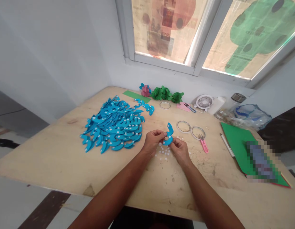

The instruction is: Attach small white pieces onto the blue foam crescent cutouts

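Observation:
Between both hands is a curved blue paper piece (169, 128) with a small white square stuck on it. My left hand (153, 139) pinches its left side, fingers closed. The fingers of my right hand (179, 150) are closed at its lower right end. Small white squares (164, 150) lie scattered on the table just under the hands. A large heap of similar blue curved paper pieces (116, 122), many bearing white squares, lies to the left. A few joined blue pieces (146, 106) lie behind the heap.
Tape rolls (183, 126) and pink-handled snips (204, 144) lie right of my hands. Along the wall stand green paper shapes (165, 93), a small fan (205, 102) and a bottle (233, 101). Green sheets (235, 143) and a white pen (226, 144) lie at the right.

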{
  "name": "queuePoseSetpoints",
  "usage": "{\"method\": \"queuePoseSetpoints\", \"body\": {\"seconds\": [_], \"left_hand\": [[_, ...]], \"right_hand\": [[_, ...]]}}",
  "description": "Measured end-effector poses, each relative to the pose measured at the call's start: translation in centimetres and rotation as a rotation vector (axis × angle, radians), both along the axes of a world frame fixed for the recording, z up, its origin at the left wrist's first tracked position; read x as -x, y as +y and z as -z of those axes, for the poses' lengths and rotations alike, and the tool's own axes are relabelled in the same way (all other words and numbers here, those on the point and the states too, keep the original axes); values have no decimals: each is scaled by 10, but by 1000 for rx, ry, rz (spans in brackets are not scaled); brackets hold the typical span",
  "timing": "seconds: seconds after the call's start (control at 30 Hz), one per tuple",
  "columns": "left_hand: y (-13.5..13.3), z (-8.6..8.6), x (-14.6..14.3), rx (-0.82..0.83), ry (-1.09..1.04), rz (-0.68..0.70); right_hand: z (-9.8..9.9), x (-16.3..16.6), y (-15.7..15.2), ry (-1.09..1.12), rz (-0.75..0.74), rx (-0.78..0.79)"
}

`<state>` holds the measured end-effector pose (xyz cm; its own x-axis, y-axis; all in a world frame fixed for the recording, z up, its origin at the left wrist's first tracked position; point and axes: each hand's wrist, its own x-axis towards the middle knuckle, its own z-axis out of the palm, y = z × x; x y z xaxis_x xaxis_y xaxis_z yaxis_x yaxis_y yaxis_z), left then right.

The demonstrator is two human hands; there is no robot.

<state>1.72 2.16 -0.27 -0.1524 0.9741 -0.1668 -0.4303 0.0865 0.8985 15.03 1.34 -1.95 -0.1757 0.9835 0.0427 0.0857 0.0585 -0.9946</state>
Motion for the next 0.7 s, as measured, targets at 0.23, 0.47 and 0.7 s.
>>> {"method": "queuePoseSetpoints", "body": {"seconds": [0.23,0.47,0.7], "left_hand": [[-2,-3,-1,4,19,-25],[-4,-5,-2,-7,29,-39],[-2,-2,-3,-15,26,-59]], "right_hand": [[0,-1,1,-16,-1,-9],[3,-1,2,14,-12,-14],[4,-1,2,8,-12,-24]]}}
